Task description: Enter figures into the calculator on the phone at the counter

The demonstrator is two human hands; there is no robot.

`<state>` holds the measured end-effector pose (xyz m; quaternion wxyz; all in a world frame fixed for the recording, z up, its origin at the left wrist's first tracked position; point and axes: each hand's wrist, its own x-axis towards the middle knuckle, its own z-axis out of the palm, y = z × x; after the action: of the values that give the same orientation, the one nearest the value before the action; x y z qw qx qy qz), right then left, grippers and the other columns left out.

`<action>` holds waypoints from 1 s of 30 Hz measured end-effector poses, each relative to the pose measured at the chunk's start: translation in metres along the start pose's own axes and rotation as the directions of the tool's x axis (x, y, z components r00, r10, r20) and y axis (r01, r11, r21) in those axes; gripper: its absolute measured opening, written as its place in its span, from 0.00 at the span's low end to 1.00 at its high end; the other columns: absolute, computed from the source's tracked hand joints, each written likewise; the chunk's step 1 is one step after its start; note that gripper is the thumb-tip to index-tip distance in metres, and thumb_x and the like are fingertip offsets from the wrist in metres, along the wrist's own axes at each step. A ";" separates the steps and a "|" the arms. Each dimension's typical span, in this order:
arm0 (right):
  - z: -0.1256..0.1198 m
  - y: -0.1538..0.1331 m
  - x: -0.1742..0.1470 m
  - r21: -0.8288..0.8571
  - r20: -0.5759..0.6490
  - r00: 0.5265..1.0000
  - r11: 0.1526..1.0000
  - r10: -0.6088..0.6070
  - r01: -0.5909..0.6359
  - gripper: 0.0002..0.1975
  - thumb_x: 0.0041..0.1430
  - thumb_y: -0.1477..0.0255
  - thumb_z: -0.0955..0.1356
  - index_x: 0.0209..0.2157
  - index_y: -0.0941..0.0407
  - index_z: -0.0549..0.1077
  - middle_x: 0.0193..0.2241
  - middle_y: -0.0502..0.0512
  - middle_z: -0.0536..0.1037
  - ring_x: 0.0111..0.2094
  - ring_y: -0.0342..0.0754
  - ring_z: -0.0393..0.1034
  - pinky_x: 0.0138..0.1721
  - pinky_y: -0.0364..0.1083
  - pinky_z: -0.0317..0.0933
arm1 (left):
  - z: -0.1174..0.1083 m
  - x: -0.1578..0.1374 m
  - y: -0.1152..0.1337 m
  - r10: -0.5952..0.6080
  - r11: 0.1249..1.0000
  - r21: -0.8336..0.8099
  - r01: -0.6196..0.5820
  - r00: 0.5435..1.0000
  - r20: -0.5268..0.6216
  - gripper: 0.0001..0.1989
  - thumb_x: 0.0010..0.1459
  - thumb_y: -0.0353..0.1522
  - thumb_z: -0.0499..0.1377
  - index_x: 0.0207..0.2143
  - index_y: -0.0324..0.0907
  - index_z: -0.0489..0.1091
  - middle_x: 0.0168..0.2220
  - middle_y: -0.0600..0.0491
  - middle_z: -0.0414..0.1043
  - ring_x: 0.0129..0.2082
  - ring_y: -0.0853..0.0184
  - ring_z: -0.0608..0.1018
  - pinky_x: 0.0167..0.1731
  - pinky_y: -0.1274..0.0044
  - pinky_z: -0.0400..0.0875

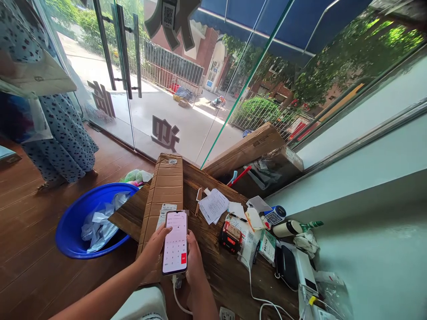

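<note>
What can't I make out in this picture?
In the head view:
Smartphone: upper text too small to read; its back faces away.
Left hand and right hand: fingers partly hidden behind the smartphone.
White cable: its onward run is hidden by the right forearm.
Paper sheets: print too small to read.
Person: cut off by the top and left edges.

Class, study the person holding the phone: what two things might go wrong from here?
The white cable at the bottom of the phone might snag and tug it from the left hand and right hand. The papers lie loose on the wooden table, so a bump might scatter them.
</note>
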<state>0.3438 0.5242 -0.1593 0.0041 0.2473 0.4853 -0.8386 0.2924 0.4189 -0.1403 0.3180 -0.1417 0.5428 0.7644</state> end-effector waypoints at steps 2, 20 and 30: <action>0.000 -0.003 -0.001 0.019 0.000 1.000 1.000 0.006 -0.006 0.23 0.43 0.60 0.66 0.43 0.54 0.69 0.37 0.52 0.80 0.39 0.52 0.74 0.37 0.49 0.66 | -0.001 -0.008 -0.004 -0.073 0.993 -0.084 0.079 0.995 0.070 0.34 0.40 0.48 0.64 0.47 0.41 0.63 0.40 0.46 0.76 0.40 0.54 0.78 0.32 0.72 0.72; -0.004 -0.004 -0.006 0.120 -0.032 0.995 0.987 -0.099 0.102 0.26 0.43 0.67 0.65 0.48 0.55 0.66 0.37 0.53 0.80 0.40 0.52 0.75 0.35 0.47 0.66 | -0.004 -0.024 -0.018 -0.225 0.851 -0.391 0.350 0.917 0.329 0.32 0.63 0.39 0.53 0.66 0.53 0.43 0.47 0.44 0.73 0.43 0.49 0.77 0.39 0.55 0.73; -0.013 0.008 -0.003 0.111 -0.034 0.989 0.983 -0.144 0.147 0.26 0.45 0.66 0.66 0.49 0.55 0.64 0.41 0.54 0.80 0.39 0.51 0.75 0.37 0.47 0.67 | -0.004 -0.023 -0.020 -0.224 0.848 -0.398 0.351 0.917 0.330 0.34 0.62 0.37 0.54 0.66 0.56 0.41 0.47 0.45 0.74 0.43 0.50 0.78 0.35 0.60 0.75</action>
<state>0.3540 0.5301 -0.1695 -0.0776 0.2216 0.4536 -0.8597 0.3217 0.4121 -0.1436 0.4595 -0.1855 0.2748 0.8240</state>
